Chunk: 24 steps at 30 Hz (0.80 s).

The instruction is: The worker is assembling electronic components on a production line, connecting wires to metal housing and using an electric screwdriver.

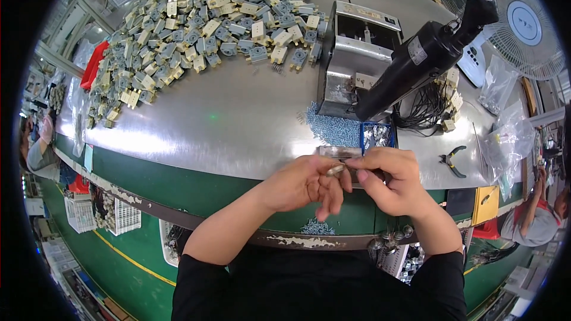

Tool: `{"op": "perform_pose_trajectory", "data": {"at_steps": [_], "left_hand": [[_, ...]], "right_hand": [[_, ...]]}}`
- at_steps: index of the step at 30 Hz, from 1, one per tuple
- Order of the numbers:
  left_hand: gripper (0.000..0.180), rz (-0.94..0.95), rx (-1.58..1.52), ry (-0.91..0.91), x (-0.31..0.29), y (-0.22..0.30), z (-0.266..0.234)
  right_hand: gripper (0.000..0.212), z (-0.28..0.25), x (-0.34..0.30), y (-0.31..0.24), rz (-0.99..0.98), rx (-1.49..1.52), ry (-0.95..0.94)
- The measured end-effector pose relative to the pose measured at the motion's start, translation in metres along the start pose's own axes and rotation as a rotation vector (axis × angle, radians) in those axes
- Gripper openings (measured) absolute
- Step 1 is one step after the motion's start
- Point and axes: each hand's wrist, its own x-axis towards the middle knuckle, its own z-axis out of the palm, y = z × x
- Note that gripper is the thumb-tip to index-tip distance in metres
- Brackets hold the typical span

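Holding a small, pale, rounded, metal-looking piece (335,170) between the thumb and fingers of the left hand (301,186), with the other fingers loosely curled. Meeting it from the right with the bent thumb and forefinger of the right hand (390,179); impossible to tell whether gripping anything there. Could slip if pinched off-centre, dropping onto the green ledge (360,217) below the hands, among loose blue-grey metal screws (318,227), and be hard to pick out. Might scatter the heap of pale-blue metal screws (336,129) beyond the fingertips by reaching forward too low, or scrape knuckles against the low grey metal block (340,151) just ahead. Might tip shiny metal pieces (376,134) from the blue rectangular plastic tray (392,136), ahead of the right hand, if bumped.
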Motion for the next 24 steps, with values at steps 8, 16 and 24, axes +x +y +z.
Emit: {"op": "perform_pose_trajectory", "data": {"at_steps": [8, 16, 24], "left_hand": [[0.018, 0.185, 0.502, 0.345, -0.001, -0.011, 0.015], [0.023, 0.624, 1.492, 0.547, 0.003, -0.005, 0.014], [0.022, 0.244, 0.487, 0.221, -0.002, -0.001, 0.007]], "right_hand": [[0.028, 0.0, 0.003, -0.003, -0.046, -0.011, -0.093], [0.033, 0.022, 0.001, 0.01, -0.213, -0.135, 0.08], [0.035, -0.004, 0.013, 0.01, -0.187, -0.044, -0.157]]}}
